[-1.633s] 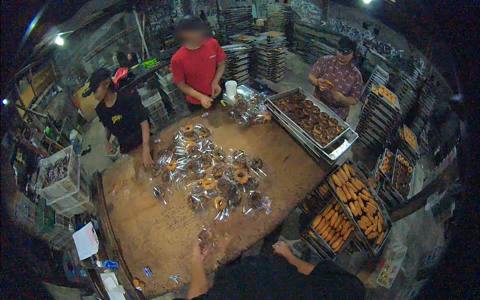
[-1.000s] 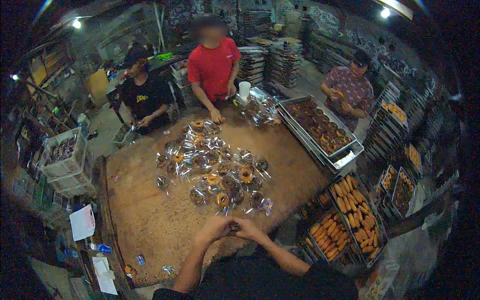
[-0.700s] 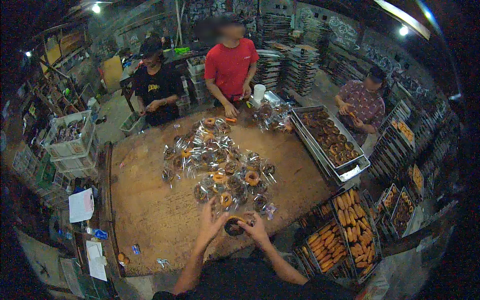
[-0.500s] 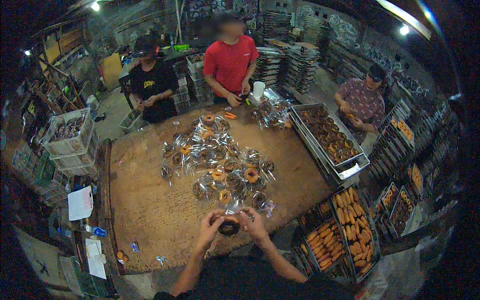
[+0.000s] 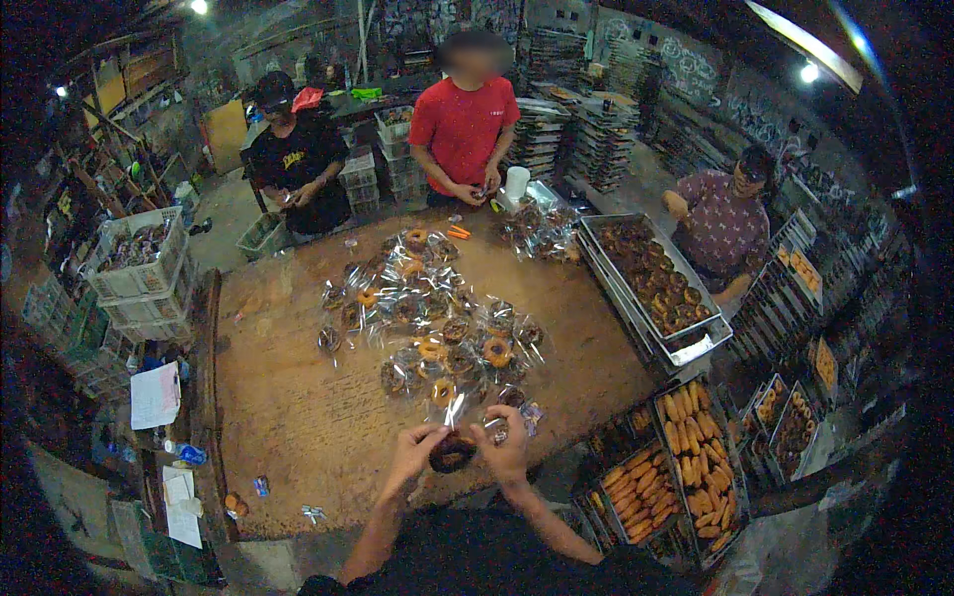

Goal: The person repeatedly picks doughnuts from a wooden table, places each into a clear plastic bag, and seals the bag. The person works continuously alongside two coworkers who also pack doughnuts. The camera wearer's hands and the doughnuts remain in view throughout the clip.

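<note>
The left hand has thumb and fingertips pinched together on the clear wrapper at the upper left edge of a dark chocolate donut. The right hand is half curled on the donut's other side, with something shiny between thumb and fingers; whether it grips that or the wrapper I cannot tell. The donut sits between the two hands, in front of the person's black shirt, above the near edge of a worn wooden table.

Just beyond the hands, a loose pile of wrapped donuts, some plain and some dark, spreads over the middle of the table. A small blue packet lies near the left corner. To the right are trays of long golden buns.

Farther off, a metal tray of chocolate donuts stands at the table's right edge, and a white cup at the far side. Three co-workers stand around: one in black, one in red, one in a patterned shirt.
</note>
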